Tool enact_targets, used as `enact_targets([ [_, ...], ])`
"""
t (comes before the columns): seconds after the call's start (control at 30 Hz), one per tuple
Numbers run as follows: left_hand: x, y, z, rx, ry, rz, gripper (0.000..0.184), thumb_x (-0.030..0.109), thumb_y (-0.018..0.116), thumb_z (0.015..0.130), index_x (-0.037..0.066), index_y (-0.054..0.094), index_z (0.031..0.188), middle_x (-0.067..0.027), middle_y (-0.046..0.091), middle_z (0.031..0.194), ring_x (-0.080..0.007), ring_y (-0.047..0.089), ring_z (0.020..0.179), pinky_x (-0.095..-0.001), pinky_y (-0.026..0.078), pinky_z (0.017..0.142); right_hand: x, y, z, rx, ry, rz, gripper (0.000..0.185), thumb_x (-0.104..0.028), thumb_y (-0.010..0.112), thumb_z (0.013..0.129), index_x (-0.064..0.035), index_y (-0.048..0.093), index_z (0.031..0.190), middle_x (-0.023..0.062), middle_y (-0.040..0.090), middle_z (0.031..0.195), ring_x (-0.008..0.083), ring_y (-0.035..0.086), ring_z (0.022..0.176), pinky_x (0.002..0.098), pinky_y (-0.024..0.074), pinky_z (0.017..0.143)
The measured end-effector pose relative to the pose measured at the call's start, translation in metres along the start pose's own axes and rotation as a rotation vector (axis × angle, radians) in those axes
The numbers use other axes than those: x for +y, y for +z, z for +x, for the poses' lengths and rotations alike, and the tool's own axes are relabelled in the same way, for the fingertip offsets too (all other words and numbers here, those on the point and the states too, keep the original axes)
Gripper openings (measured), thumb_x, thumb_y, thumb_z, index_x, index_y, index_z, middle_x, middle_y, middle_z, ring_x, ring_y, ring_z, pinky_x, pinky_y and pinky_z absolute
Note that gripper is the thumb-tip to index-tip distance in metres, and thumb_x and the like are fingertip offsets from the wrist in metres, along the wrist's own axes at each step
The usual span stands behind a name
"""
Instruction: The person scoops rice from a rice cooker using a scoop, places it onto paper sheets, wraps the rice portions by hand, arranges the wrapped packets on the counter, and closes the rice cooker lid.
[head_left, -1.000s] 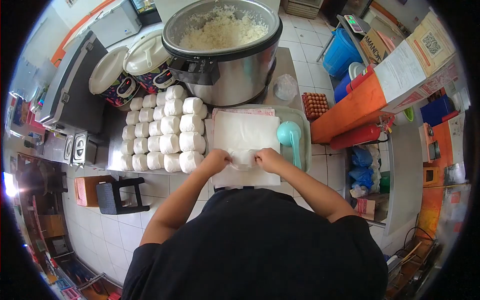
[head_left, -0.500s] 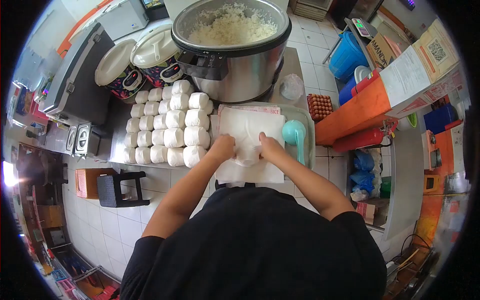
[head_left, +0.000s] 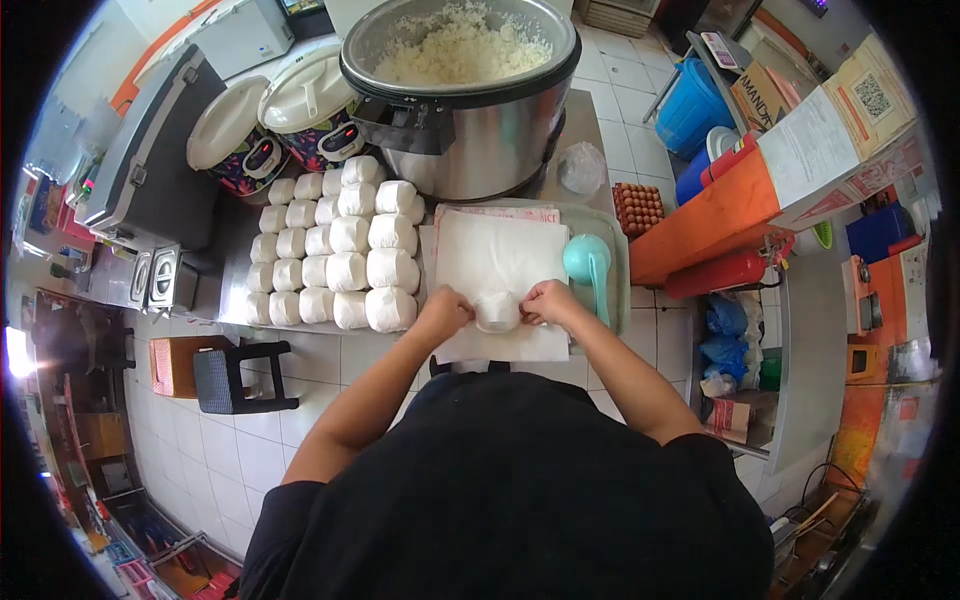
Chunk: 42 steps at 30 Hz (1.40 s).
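Observation:
A small white paper parcel (head_left: 496, 311) lies near the front of a stack of white paper sheets (head_left: 500, 245). My left hand (head_left: 445, 314) is closed, its fingertips pinching the parcel's paper at the left side. On the opposite side, my right hand (head_left: 552, 303) pinches the paper between thumb and fingers. What is inside the parcel is hidden. A turquoise scoop (head_left: 587, 262) with a long handle rests right of the stack, on a pale tray (head_left: 622, 300). Left of my hands, several finished-looking white parcels (head_left: 348, 235) stand in rows, some piled on others.
A large steel rice cooker (head_left: 480, 150), open and full of cooked rice (head_left: 465, 50), stands behind the paper. Two lidded patterned pots (head_left: 310, 95) and a grey cool box (head_left: 160, 150) are at left. A clear plastic bag (head_left: 582, 168) and eggs (head_left: 638, 209) sit at right.
Both hands have shifted slightly toward me and turned, now pinching at the parcel's sides. The parcel shows more plainly, its paper gathered tighter. The sheet behind it lies flatter.

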<state>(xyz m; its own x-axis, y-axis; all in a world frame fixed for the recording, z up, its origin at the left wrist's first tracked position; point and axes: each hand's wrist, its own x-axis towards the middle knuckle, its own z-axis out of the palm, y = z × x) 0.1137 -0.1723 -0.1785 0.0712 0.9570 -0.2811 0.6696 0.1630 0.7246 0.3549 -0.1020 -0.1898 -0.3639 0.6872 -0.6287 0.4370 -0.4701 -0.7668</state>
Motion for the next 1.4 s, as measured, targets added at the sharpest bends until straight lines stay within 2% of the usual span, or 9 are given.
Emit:
enact_targets([
  [0.17,0.004,0.006,0.033,-0.03,0.285,0.181,0.048,0.01,0.073,0.064,0.012,0.061,0.111,-0.0157,0.057,0.104,-0.036,0.059,0.091,-0.0415,0.048,0.083,-0.015,0.004,0.0,0.05,-0.06,-0.53,0.011,-0.006,0.065,0.079,0.0034,0.061,0.078,0.0138,0.066,0.07,0.0189,0.065,0.054,0.0295,0.0541,0.049],
  [0.23,-0.003,0.019,0.035,-0.003,0.33,0.166,0.048,0.009,0.073,0.065,0.013,0.06,0.112,-0.0157,0.057,0.102,-0.0364,0.058,0.092,-0.0418,0.048,0.084,-0.007,0.004,0.009,0.071,-0.293,-0.716,0.017,-0.012,0.065,0.076,0.0,0.066,0.088,0.0131,0.069,0.08,0.0236,0.068,0.074,0.0344,0.0539,0.066],
  [0.33,0.016,0.013,0.016,-0.044,0.33,0.137,0.046,0.005,0.068,0.07,0.006,0.057,0.115,-0.0164,0.058,0.106,-0.0325,0.056,0.101,-0.0381,0.045,0.09,0.001,0.007,-0.005,0.148,-0.39,-0.463,0.021,-0.012,0.06,0.077,-0.0036,0.068,0.094,0.0124,0.069,0.086,0.0261,0.066,0.082,0.0355,0.0509,0.076],
  [0.43,0.037,0.016,-0.011,-0.203,0.076,-0.62,0.033,-0.002,0.057,0.081,0.002,0.055,0.114,-0.0103,0.06,0.11,-0.0159,0.057,0.1,-0.0311,0.046,0.086,-0.001,0.01,-0.013,0.15,-0.305,-0.147,0.023,-0.019,0.056,0.082,-0.0045,0.068,0.096,0.0153,0.068,0.087,0.029,0.065,0.081,0.0348,0.0493,0.078],
  [0.67,0.053,0.026,-0.035,-0.025,0.04,-0.675,0.017,-0.002,0.058,0.081,-0.001,0.058,0.098,-0.0056,0.064,0.083,-0.0126,0.061,0.077,-0.0278,0.05,0.072,-0.084,0.038,-0.069,0.058,-0.284,-0.399,0.054,-0.046,0.068,0.076,0.0052,0.063,0.094,0.0209,0.067,0.087,0.0315,0.066,0.08,0.0387,0.0505,0.073],
  [0.93,0.047,-0.01,-0.069,0.294,0.063,-0.359,0.028,0.012,0.073,0.076,0.004,0.057,0.098,-0.0153,0.063,0.092,-0.0207,0.061,0.083,-0.0311,0.047,0.074,-0.109,0.058,-0.085,-0.057,-0.382,-0.101,0.05,-0.033,0.079,0.068,0.0051,0.062,0.094,0.0125,0.066,0.085,0.0176,0.064,0.075,0.0303,0.0516,0.067],
  [1.0,0.04,-0.023,-0.069,0.618,0.605,-0.268,0.059,0.025,0.081,0.069,0.01,0.049,0.116,-0.0222,0.051,0.122,-0.0328,0.052,0.108,-0.04,0.042,0.088,-0.125,0.063,-0.098,-0.3,-0.23,0.185,0.043,-0.025,0.079,0.07,0.0024,0.06,0.098,0.0079,0.064,0.087,0.0148,0.062,0.075,0.0296,0.0513,0.066],
  [1.2,0.044,-0.1,-0.066,0.822,1.034,0.017,0.092,0.049,0.082,0.06,0.019,0.033,0.132,-0.0262,0.028,0.142,-0.0401,0.032,0.128,-0.0539,0.026,0.102,-0.146,0.079,-0.099,-0.682,-0.109,0.345,0.052,-0.023,0.077,0.07,0.0019,0.055,0.109,0.0072,0.061,0.091,0.0165,0.062,0.08,0.029,0.0508,0.072],
  [1.4,0.02,-0.153,-0.078,0.679,1.187,0.337,0.056,0.043,0.075,0.069,0.035,0.049,0.118,-0.019,0.035,0.141,-0.0366,0.034,0.128,-0.0522,0.021,0.105,-0.164,0.117,-0.085,-0.745,-0.085,0.217,0.044,-0.019,0.076,0.074,-0.0001,0.056,0.108,0.0091,0.063,0.092,0.0159,0.062,0.08,0.028,0.05,0.071],
])
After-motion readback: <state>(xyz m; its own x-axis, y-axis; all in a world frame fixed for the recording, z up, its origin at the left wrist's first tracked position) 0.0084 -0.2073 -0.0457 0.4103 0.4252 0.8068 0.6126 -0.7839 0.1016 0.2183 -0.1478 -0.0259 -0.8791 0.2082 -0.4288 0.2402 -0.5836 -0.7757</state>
